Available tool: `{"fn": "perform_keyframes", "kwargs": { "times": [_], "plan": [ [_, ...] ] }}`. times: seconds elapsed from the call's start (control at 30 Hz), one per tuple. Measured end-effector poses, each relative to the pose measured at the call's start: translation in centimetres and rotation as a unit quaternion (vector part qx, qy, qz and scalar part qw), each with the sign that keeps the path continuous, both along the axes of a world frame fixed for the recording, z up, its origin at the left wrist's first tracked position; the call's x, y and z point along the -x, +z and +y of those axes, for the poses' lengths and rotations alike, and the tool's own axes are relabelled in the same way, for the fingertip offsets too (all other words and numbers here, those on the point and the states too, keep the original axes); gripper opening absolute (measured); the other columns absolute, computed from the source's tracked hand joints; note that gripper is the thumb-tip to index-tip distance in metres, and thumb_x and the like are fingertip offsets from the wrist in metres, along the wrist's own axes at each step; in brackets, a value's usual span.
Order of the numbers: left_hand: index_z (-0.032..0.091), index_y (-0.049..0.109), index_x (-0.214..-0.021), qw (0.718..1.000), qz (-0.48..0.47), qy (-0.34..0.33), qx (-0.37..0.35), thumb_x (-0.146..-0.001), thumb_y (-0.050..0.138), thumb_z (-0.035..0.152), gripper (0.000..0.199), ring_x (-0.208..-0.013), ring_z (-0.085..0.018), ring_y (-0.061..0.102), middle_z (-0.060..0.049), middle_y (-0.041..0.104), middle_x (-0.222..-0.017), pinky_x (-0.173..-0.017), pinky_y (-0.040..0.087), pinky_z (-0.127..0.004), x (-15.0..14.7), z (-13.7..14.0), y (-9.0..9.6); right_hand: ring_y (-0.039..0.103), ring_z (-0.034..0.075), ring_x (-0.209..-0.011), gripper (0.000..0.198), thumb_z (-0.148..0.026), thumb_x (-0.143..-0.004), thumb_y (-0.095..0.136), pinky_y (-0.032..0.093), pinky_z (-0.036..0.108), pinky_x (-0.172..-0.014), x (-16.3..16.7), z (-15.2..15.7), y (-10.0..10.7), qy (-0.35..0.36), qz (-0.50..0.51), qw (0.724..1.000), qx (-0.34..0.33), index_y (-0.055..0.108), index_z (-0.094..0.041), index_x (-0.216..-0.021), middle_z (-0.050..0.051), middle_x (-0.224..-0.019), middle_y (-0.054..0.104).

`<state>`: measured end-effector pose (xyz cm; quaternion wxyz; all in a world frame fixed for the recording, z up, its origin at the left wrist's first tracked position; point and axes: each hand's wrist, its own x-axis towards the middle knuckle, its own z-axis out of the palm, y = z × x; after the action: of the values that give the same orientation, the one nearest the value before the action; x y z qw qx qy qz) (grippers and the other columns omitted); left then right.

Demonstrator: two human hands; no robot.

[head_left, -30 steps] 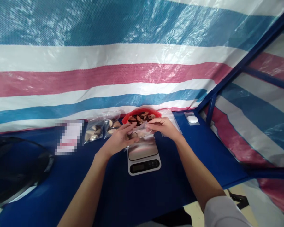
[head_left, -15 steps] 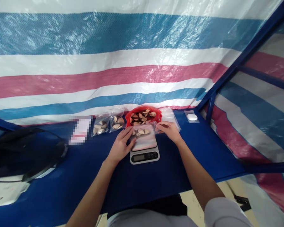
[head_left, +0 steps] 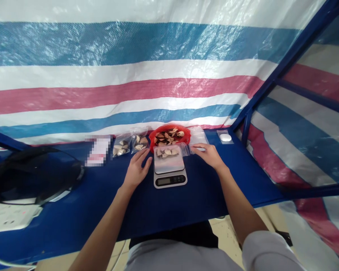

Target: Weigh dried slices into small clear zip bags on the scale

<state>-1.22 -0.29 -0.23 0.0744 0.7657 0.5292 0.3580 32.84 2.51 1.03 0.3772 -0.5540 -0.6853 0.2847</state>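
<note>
A small digital kitchen scale sits on the blue table. On its plate lies a clear zip bag with several pale, dark-edged dried slices; its right end hangs past the plate. My left hand rests just left of the scale, fingers stretched and thumb apart, holding nothing. To the right, my right hand has its fingers extended by the bag's right end, apart from it as far as I can see. Directly behind the scale, a red plastic bag stands open, full of similar slices.
Two filled clear bags lie behind my left hand, beside a blurred-out paper. Flat clear bags lie behind my right hand. Further right is a white rounded object. At left are a black ring-shaped object and a white power strip.
My left hand has come off the bag and moved left of the scale. My right hand has let go of the bag's edge and drawn slightly right. The bag stays on the plate.
</note>
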Motion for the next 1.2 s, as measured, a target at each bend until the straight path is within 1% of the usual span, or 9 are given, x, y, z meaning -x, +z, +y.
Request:
{"fn": "perform_keyframes", "kwargs": {
  "times": [0.1, 0.17, 0.2, 0.27, 0.37, 0.5, 0.67, 0.87, 1.2],
  "plan": [
    [0.019, 0.062, -0.135, 0.999, 0.046, 0.016, 0.009, -0.101, 0.043, 0.045, 0.047, -0.133, -0.030, 0.056, -0.014, 0.064, -0.138, -0.114, 0.043, -0.052, 1.2, -0.7, -1.2, 0.068, 0.025, -0.115, 0.029, -0.043, -0.093, 0.060, 0.056, 0.038, -0.098, -0.6, -1.2, -0.7, -0.012, -0.155, 0.986, -0.068, 0.075, -0.029, -0.114, 0.003, -0.127, 0.072],
    [0.018, 0.060, -0.138, 0.995, 0.097, 0.016, 0.026, -0.100, 0.041, 0.045, 0.050, -0.137, -0.032, 0.052, -0.015, 0.060, -0.143, -0.117, 0.039, -0.055, 1.6, -1.1, -1.8, 0.062, 0.025, -0.126, 0.033, -0.039, -0.096, 0.056, 0.052, 0.039, -0.105, -0.7, -1.7, -1.7, 0.002, -0.223, 0.969, -0.103, 0.071, -0.028, -0.123, 0.005, -0.137, 0.066],
    [0.018, 0.059, -0.139, 0.992, 0.122, 0.016, 0.035, -0.100, 0.040, 0.045, 0.051, -0.140, -0.032, 0.049, -0.015, 0.058, -0.146, -0.118, 0.036, -0.056, 1.7, -1.3, -2.1, 0.057, 0.026, -0.132, 0.036, -0.038, -0.097, 0.054, 0.048, 0.040, -0.110, -0.6, -1.9, -2.3, 0.015, -0.252, 0.961, -0.114, 0.069, -0.025, -0.127, 0.007, -0.141, 0.063],
    [0.017, 0.056, -0.142, 0.985, 0.165, 0.021, 0.049, -0.100, 0.039, 0.045, 0.054, -0.144, -0.034, 0.043, -0.015, 0.052, -0.151, -0.120, 0.031, -0.057, 1.7, -1.6, -2.4, 0.048, 0.029, -0.141, 0.040, -0.040, -0.099, 0.051, 0.040, 0.046, -0.117, -0.4, -2.2, -3.5, 0.013, -0.299, 0.946, -0.121, 0.067, -0.022, -0.131, 0.009, -0.148, 0.057],
    [0.018, 0.055, -0.145, 0.976, 0.208, 0.033, 0.056, -0.100, 0.040, 0.044, 0.054, -0.147, -0.035, 0.038, -0.014, 0.047, -0.156, -0.122, 0.026, -0.057, 1.4, -1.8, -2.6, 0.041, 0.031, -0.146, 0.046, -0.042, -0.102, 0.043, 0.033, 0.050, -0.120, -0.1, -2.3, -4.7, 0.003, -0.346, 0.932, -0.106, 0.061, -0.023, -0.139, 0.009, -0.154, 0.051],
    [0.021, 0.053, -0.147, 0.971, 0.227, 0.043, 0.061, -0.100, 0.040, 0.045, 0.055, -0.149, -0.035, 0.036, -0.012, 0.043, -0.158, -0.122, 0.025, -0.056, 1.1, -1.8, -2.6, 0.038, 0.031, -0.148, 0.050, -0.046, -0.103, 0.040, 0.029, 0.053, -0.122, 0.1, -2.3, -5.2, 0.008, -0.379, 0.921, -0.089, 0.054, -0.026, -0.147, 0.007, -0.159, 0.044],
    [0.018, 0.051, -0.149, 0.968, 0.240, 0.042, 0.067, -0.100, 0.039, 0.045, 0.057, -0.149, -0.036, 0.034, -0.012, 0.041, -0.159, -0.122, 0.024, -0.057, 1.1, -1.8, -2.6, 0.035, 0.032, -0.150, 0.053, -0.047, -0.104, 0.037, 0.027, 0.054, -0.122, 0.2, -2.3, -5.1, 0.012, -0.401, 0.913, -0.076, 0.049, -0.025, -0.151, 0.007, -0.161, 0.040],
    [0.024, 0.052, -0.148, 0.971, 0.227, 0.047, 0.059, -0.099, 0.043, 0.046, 0.054, -0.149, -0.034, 0.036, -0.010, 0.044, -0.158, -0.122, 0.025, -0.057, 1.1, -1.7, -2.6, 0.034, 0.031, -0.150, 0.053, -0.047, -0.104, 0.036, 0.025, 0.054, -0.123, 0.3, -2.3, -5.0, 0.012, -0.405, 0.912, -0.067, 0.048, -0.026, -0.152, 0.006, -0.162, 0.038],
    [0.022, 0.052, -0.148, 0.972, 0.219, 0.044, 0.066, -0.099, 0.042, 0.046, 0.055, -0.149, -0.035, 0.036, -0.012, 0.044, -0.158, -0.122, 0.024, -0.058, 1.0, -1.7, -2.5, 0.035, 0.032, -0.150, 0.052, -0.046, -0.104, 0.037, 0.027, 0.053, -0.122, 0.3, -2.4, -4.8, 0.010, -0.397, 0.915, -0.072, 0.050, -0.026, -0.150, 0.007, -0.161, 0.040]
  ]
}}
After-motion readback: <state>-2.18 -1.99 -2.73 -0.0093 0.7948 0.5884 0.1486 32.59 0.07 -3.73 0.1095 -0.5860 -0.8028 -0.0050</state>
